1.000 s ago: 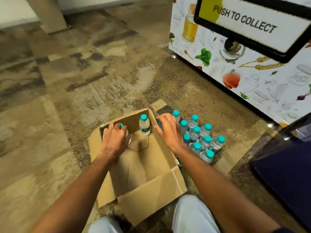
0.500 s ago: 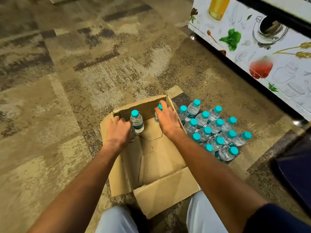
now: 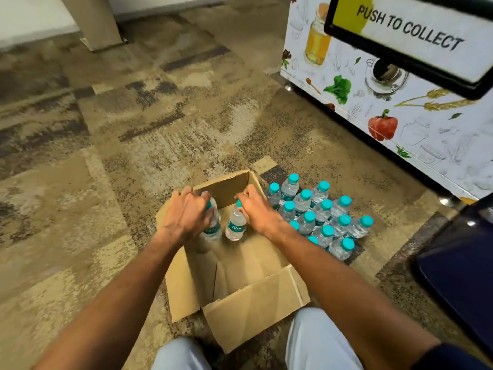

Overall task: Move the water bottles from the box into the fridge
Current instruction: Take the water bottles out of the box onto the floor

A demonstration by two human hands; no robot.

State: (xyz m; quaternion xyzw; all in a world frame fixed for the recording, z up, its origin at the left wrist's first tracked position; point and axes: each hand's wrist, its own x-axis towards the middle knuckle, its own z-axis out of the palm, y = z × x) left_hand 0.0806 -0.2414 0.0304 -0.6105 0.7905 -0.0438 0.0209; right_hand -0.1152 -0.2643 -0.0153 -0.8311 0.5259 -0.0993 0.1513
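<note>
Two water bottles (image 3: 236,222) are counted inside the one cardboard box (image 3: 250,303), each gripped at the top, one by the left hand (image 3: 188,214) and one by the right hand (image 3: 257,209). Fifteen teal-capped bottles (image 3: 321,214) are counted in a cluster on the carpet just right of the box, though those behind the right forearm are partly hidden. Two hands and one printed machine front (image 3: 373,97) are seen.
</note>
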